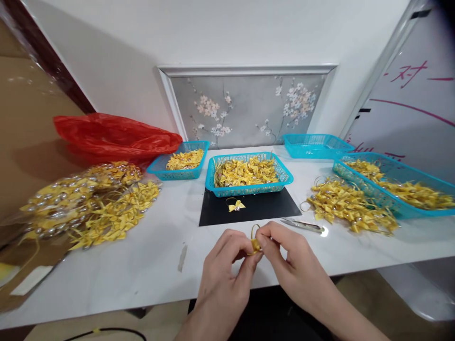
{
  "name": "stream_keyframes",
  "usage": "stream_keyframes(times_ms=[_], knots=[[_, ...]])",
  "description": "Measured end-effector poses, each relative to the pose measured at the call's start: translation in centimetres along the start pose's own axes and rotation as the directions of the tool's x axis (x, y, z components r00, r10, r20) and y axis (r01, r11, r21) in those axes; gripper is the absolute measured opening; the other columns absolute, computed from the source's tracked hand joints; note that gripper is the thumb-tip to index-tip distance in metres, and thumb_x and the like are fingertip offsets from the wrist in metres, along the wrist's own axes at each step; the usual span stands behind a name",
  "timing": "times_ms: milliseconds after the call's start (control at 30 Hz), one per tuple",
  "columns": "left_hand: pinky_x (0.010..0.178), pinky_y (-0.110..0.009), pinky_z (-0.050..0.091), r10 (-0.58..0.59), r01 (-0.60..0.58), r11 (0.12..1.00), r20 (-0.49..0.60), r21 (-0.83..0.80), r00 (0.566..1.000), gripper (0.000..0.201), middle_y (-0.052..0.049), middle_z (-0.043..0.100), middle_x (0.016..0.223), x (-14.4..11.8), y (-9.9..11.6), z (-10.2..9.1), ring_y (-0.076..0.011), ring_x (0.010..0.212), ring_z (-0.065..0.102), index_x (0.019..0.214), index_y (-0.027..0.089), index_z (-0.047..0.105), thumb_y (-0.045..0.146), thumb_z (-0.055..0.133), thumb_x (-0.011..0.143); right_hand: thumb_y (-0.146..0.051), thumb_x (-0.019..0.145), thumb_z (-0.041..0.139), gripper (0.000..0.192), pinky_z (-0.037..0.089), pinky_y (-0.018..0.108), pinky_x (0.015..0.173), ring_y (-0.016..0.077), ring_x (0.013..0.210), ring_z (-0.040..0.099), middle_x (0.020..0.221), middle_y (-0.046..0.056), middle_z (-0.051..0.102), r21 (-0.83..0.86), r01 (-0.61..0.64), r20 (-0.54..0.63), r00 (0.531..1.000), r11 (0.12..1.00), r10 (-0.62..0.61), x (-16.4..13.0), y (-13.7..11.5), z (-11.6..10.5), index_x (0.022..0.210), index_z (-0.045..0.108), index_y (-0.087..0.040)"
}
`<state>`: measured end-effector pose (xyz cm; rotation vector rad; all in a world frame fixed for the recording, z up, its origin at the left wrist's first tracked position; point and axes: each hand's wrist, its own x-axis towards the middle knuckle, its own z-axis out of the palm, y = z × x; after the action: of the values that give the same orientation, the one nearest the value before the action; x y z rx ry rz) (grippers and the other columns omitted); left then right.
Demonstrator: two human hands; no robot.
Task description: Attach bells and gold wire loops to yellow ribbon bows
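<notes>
Close to the table's front edge, my left hand (229, 272) and my right hand (293, 255) meet, both closed in a pinch. Between their fingertips is a small yellow ribbon bow (255, 245) with a thin loop standing up from it; the fingers cover part of it. Just beyond, a single yellow bow with a pearl bead (236, 206) lies on a black mat (220, 217). A blue basket (245, 190) heaped with yellow bows stands on the mat's far side. To the right of my right hand lies a pair of metal thread snips (304, 225).
Loose yellow bows (350, 203) are piled at right beside a larger blue basket (401, 201). Another blue basket (313, 147) stands behind. At left are a small blue basket (177, 174), beaded bows in clear plastic (71, 199), more bows (117, 215) and a red plastic bag (113, 137).
</notes>
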<state>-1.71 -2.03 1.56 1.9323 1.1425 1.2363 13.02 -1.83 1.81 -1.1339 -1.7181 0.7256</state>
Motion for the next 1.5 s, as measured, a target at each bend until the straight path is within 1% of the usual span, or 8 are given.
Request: stream_keyframes(times_ms=[267,633,833,967,1067,1167,1367,1500], knots=[[0.066,-0.019,0.049,-0.257,0.203,0.896,-0.090,-0.396,0.962,0.016,0.003,0.062,0.075,-0.3,-0.1,0.7,-0.0120,0.072,0.058,0.071,0.021,0.056,0.021,0.066,0.084,-0.023,0.099,0.040,0.023,0.039,0.025,0.059,0.0142,0.065,0.051,0.071,-0.001,0.054,0.059,-0.012,-0.042,0.999,0.998,0.014,-0.3,-0.3,0.4,0.079,0.050,-0.021],[0.064,-0.021,0.043,-0.400,0.393,0.815,0.078,-0.426,0.913,0.018,0.003,0.059,0.069,0.3,0.3,0.0,-0.0121,0.068,0.053,0.070,0.018,0.062,0.028,0.070,0.081,-0.018,0.097,0.042,0.023,0.038,0.026,0.058,0.0136,0.062,0.050,0.068,-0.002,0.051,-0.032,0.079,-0.079,0.994,0.996,-0.082,-0.2,0.7,1.2,0.076,0.049,-0.021],[0.067,-0.020,0.043,-0.463,0.493,0.351,0.310,-0.796,0.830,0.019,0.003,0.054,0.066,0.2,0.2,0.7,-0.0090,0.064,0.048,0.067,0.016,0.062,0.024,0.075,0.079,-0.017,0.098,0.039,0.019,0.038,0.025,0.056,0.0137,0.062,0.047,0.072,-0.001,0.048,0.083,0.115,-0.157,0.982,0.990,-0.101,-0.7,1.1,2.1,0.083,0.049,-0.022],[0.068,-0.019,0.046,-0.444,0.535,0.065,0.456,-0.842,0.772,0.015,0.001,0.056,0.069,-0.2,0.6,1.1,-0.0089,0.065,0.053,0.069,0.014,0.067,0.021,0.079,0.074,-0.014,0.098,0.038,0.021,0.038,0.025,0.055,0.0132,0.061,0.045,0.071,-0.002,0.046,0.148,0.217,-0.214,0.959,0.965,-0.183,-1.0,1.0,2.1,0.082,0.049,-0.023],[0.074,-0.022,0.049,-0.435,0.572,-0.045,0.531,-0.819,0.727,0.016,0.000,0.059,0.072,-0.5,0.8,1.2,-0.0103,0.069,0.057,0.075,0.015,0.070,0.022,0.084,0.069,-0.015,0.098,0.038,0.023,0.038,0.025,0.056,0.0136,0.062,0.047,0.070,-0.002,0.047,0.179,0.258,-0.250,0.945,0.949,-0.209,-1.1,0.9,2.0,0.081,0.050,-0.023],[0.072,-0.023,0.050,-0.420,0.596,0.052,0.524,-0.801,0.741,0.013,0.000,0.059,0.073,-0.6,0.9,0.9,-0.0106,0.068,0.056,0.075,0.016,0.069,0.025,0.079,0.075,-0.020,0.099,0.041,0.021,0.039,0.024,0.054,0.0131,0.059,0.047,0.069,-0.003,0.049,0.251,0.190,-0.219,0.966,0.949,-0.136,-0.9,0.7,1.7,0.080,0.050,-0.023],[0.072,-0.024,0.051,-0.387,0.467,0.591,0.276,-0.658,0.880,0.019,-0.001,0.061,0.084,-0.1,1.0,-0.9,-0.0144,0.080,0.056,0.089,0.022,0.069,0.040,0.061,0.089,-0.029,0.099,0.042,0.024,0.037,0.023,0.050,0.0117,0.056,0.044,0.067,-0.003,0.046,0.347,0.068,-0.103,0.994,0.936,-0.034,-0.6,0.6,0.8,0.078,0.051,-0.021],[0.071,-0.027,0.049,-0.339,0.416,0.749,0.240,-0.517,0.909,0.035,0.000,0.058,0.078,0.4,1.5,-1.8,-0.0162,0.077,0.054,0.082,0.020,0.066,0.054,0.063,0.082,-0.028,0.100,0.042,0.024,0.033,0.023,0.049,0.0108,0.055,0.039,0.066,-0.004,0.044,0.283,0.077,-0.065,0.996,0.956,-0.061,-0.7,0.5,0.4,0.079,0.050,-0.021]])
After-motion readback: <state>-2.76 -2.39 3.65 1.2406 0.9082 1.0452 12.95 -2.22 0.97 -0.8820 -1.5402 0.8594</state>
